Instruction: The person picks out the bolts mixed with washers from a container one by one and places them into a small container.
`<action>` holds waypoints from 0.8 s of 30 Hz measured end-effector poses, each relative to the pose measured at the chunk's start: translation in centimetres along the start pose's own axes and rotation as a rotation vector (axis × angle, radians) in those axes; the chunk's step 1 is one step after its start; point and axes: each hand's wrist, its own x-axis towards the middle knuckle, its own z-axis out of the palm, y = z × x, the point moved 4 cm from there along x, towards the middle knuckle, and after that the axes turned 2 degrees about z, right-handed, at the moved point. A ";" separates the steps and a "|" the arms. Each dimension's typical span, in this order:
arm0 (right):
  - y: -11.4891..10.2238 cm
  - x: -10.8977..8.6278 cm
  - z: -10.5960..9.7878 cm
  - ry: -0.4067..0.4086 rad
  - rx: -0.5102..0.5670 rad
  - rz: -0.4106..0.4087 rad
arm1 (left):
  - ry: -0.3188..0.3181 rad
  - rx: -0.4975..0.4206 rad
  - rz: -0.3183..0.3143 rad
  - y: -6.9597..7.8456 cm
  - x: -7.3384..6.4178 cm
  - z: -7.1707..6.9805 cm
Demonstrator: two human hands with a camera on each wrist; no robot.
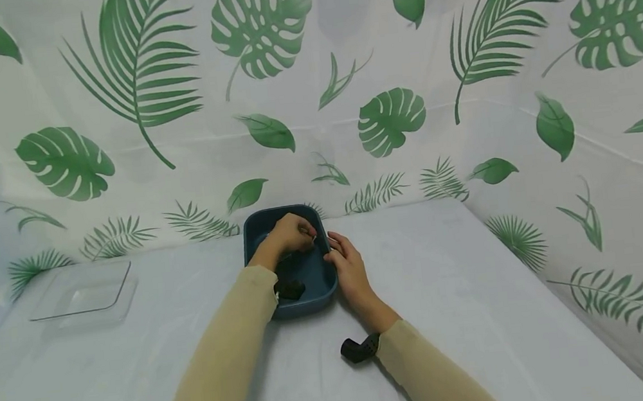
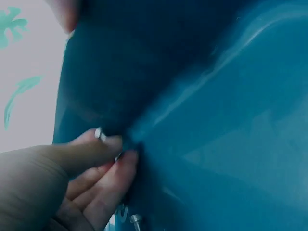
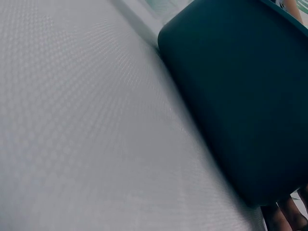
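Note:
Reaching into a deep blue plastic tub (image 1: 312, 272), my left hand (image 1: 292, 234) pinches a small silver metal piece (image 2: 99, 134) between thumb and fingertips, near the tub's inner corner. The piece is mostly covered by the fingers. Below that hand in the left wrist view lie a small bolt (image 2: 136, 220) and a ring-like metal bit (image 2: 123, 211). My right hand (image 1: 350, 269) rests along the tub's outer right side, thumb at the rim and fingers loosely bent. In the right wrist view its fingers (image 3: 284, 215) show at the far corner of the tub's outer wall.
A clear rectangular glass or plastic dish (image 1: 83, 297) stands on the left of the white-covered table (image 1: 472, 315). Behind the tub hangs a leaf-print cloth (image 1: 311, 98), which also runs along the right side. A black wrist camera (image 1: 359, 350) juts from the right wrist.

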 end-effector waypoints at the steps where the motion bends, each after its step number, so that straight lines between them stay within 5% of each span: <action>1: -0.1 0.0 -0.1 -0.003 0.007 0.002 | -0.007 -0.021 0.004 0.1 -0.1 -0.1; 6: -1.0 -0.3 -0.3 -0.015 0.040 0.033 | -0.036 -0.058 -0.007 0.4 -0.8 -0.6; 15: -3.1 -1.5 0.0 -0.040 0.002 0.000 | 0.014 -0.007 -0.062 -0.4 -1.6 -1.3; 24: -3.1 -1.6 -0.3 -0.033 0.019 0.012 | 0.009 -0.141 -0.104 -0.7 -0.9 -1.1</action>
